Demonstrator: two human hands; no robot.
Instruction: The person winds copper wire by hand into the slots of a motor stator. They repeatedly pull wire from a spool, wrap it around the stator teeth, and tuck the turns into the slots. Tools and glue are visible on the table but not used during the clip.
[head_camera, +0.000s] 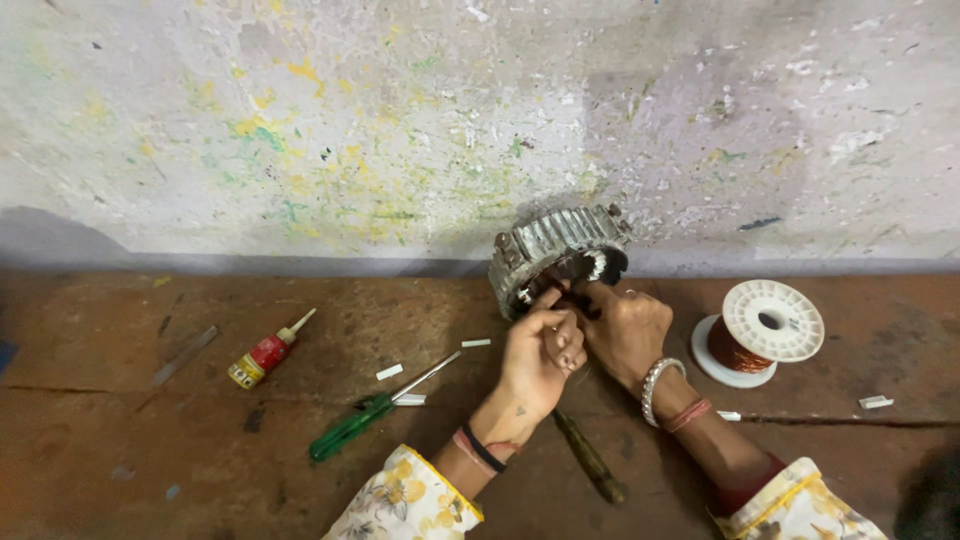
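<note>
Left hand (540, 352) and right hand (625, 325) pinched at stator core (556, 256) rim, hard against wall (400, 130); wire spool (760, 330) near right, open bench (120, 440) left.

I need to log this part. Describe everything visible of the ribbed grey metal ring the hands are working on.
The ribbed grey metal ring is a thick, dull, worn-looking cylinder with close vertical ridges round its outside. It stands tilted on the brown worktop, its back near the paint-speckled wall, with the open bore facing the person. Light slotted teeth show inside the bore. The left hand and right hand both touch its lower front rim.
</note>
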